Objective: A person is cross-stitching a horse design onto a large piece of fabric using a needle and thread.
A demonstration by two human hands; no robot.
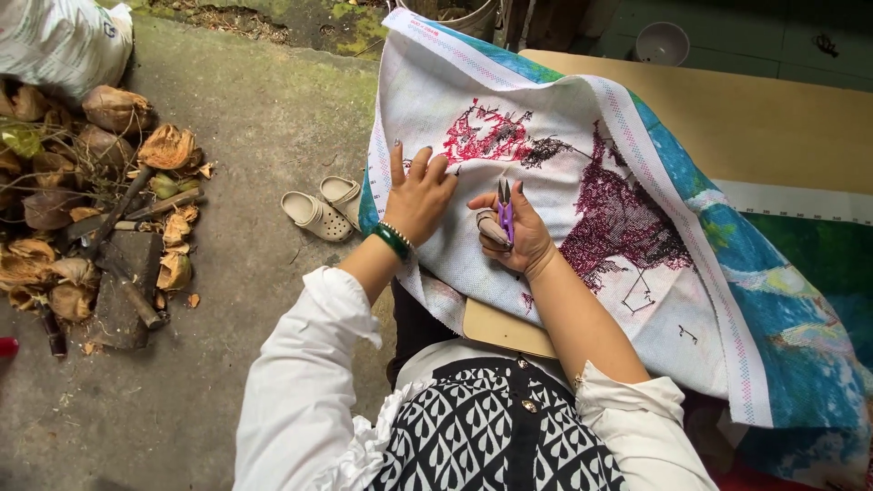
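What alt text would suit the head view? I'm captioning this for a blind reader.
A person's left hand presses flat on a large cross-stitch cloth with red stitching, spread over a board, while the right hand holds small purple snips. On the concrete floor to the left lie beige clogs and a heap of dried husks.
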